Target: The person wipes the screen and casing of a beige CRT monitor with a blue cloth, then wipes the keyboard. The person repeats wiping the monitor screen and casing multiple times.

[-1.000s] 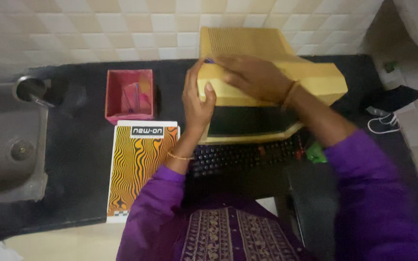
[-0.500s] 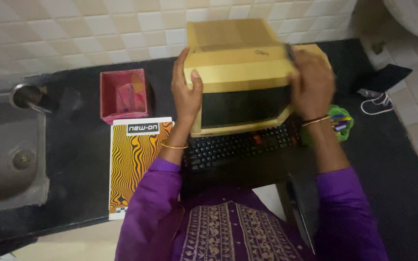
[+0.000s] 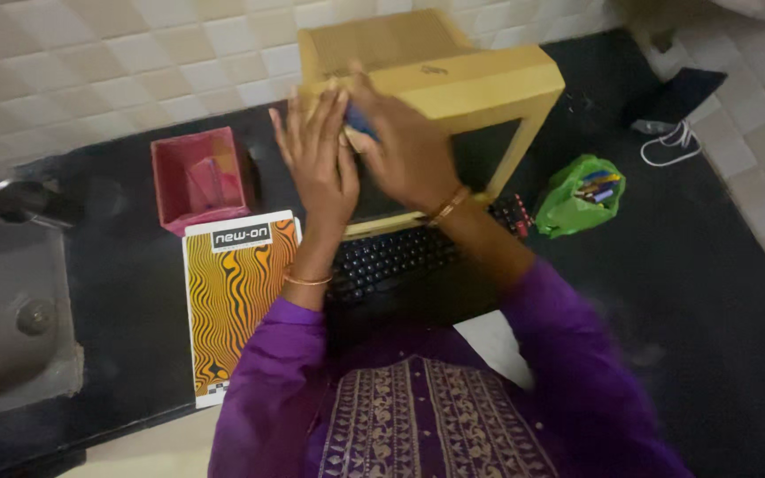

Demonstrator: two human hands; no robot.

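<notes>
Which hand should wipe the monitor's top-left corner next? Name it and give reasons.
Right. The right hand already presses a blue cloth against the yellow monitor at that corner; the left hand lies open beside it, holding nothing.

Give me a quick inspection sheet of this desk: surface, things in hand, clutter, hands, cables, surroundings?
Surface: black counter.
Things in hand: yellow monitor with dark screen, behind a black keyboard.
Clutter: pink box; orange wavy book; green bag of pens.
Hands: left hand flat on the monitor's front; right hand presses something blue there, blurred.
Cables: white cord beside a dark flat object.
Surroundings: tiled wall; steel sink; purple sleeves.
</notes>
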